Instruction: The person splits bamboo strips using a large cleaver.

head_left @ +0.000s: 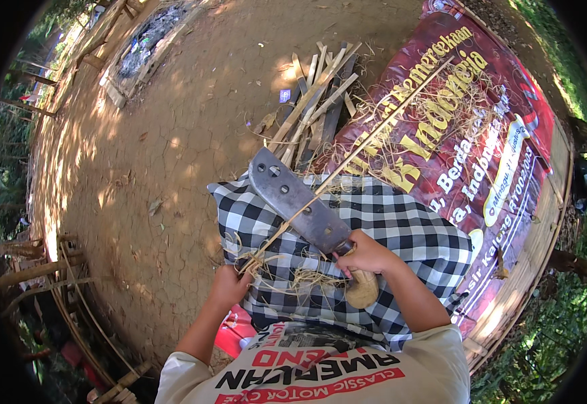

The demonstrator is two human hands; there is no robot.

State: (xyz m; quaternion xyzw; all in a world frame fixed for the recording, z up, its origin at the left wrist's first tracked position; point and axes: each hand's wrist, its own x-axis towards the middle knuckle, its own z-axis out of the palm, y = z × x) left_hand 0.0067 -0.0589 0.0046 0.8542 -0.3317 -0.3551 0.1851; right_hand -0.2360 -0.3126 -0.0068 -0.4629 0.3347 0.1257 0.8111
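Observation:
My right hand (367, 254) is wrapped round the wooden handle of a broad machete (307, 209), whose dark blade has several round holes and points up to the left. Closed on the near end of a long thin bamboo strip (367, 143) is my left hand (231, 283). The strip runs up to the right, over or against the blade; whether the edge bites into it I cannot tell. Below them a black-and-white checked cloth (408, 222) covers my lap. Curly shavings (313, 277) lie on the cloth, and more cling around the strip by my left hand.
A pile of split bamboo pieces (317, 101) lies on the bare earth ground (172, 135) ahead. On the right, a dark red printed banner (435, 135) strewn with shavings covers a bamboo platform (515, 296). An ash pit (148, 44) is far left; bamboo rails (64, 289) stand near left.

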